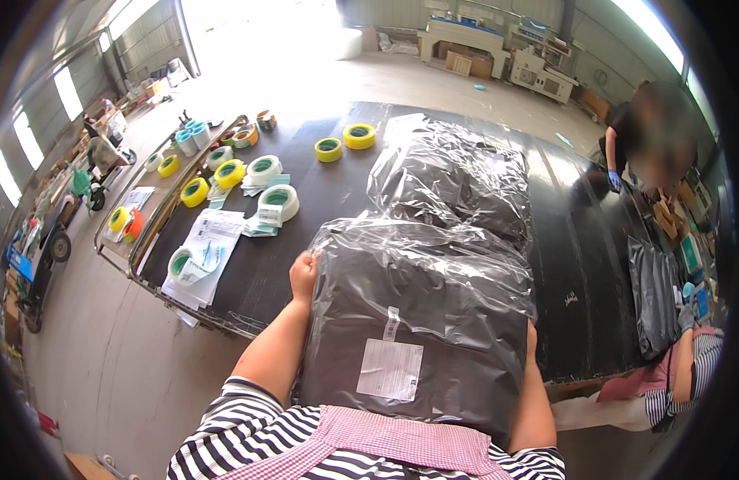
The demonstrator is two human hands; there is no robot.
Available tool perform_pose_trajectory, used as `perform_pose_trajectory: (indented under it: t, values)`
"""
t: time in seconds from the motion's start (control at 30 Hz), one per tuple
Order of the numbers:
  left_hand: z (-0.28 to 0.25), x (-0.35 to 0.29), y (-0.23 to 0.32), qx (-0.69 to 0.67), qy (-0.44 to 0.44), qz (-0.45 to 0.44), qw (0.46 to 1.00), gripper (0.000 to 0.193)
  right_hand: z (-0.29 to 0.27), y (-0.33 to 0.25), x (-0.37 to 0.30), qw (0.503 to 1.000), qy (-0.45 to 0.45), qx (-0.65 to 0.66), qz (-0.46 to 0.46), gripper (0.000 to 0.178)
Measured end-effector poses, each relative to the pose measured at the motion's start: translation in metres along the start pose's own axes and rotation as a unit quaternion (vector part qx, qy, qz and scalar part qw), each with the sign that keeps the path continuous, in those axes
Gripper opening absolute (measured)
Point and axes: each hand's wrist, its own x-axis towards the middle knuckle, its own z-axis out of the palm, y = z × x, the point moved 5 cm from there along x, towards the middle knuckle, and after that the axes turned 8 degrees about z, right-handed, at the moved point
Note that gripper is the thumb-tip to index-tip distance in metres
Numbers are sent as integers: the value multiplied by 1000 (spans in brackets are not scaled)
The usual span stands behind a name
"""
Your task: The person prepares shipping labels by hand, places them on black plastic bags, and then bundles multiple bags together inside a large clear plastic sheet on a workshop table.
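A large package [445, 336] in dark grey and clear plastic is in front of my chest, with a white label on its face. My left hand [303, 276] is closed on its upper left edge. On the opposite side my right hand [532, 340] holds the right edge, its fingers mostly hidden behind the plastic. Past the held package, a second dark package [457, 176] with shiny clear wrap lies on the black table [577, 296]. The two overlap in view, so I cannot tell whether they touch.
Left on the table are yellow tape rolls [359, 137], label rolls [279, 204] and printed sheets [205, 248]. Grey plastic bags [653, 296] lie at the right edge. One person with a blue glove [615, 182] stands far right; another in a striped sleeve [705, 360] is nearer.
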Motion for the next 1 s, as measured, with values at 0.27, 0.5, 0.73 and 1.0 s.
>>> perform_pose_trajectory:
  t: [0.27, 0.5, 0.73, 1.0]
  values:
    - [-11, 42, 51, -580, 2, -268, 769, 3, 21, -173, -18, 878, -108, 284, 371, 52]
    - [-53, 20, 29, -74, 80, 77, 991, 21, 24, -168, -19, 913, -128, 264, 284, 48]
    - [-18, -49, -23, 72, 87, 180, 977, 22, 42, -48, -5, 910, -60, 379, 156, 34]
    - [71, -64, -101, -569, -43, -316, 758, 32, 49, -76, 2, 948, 6, 267, 170, 32]
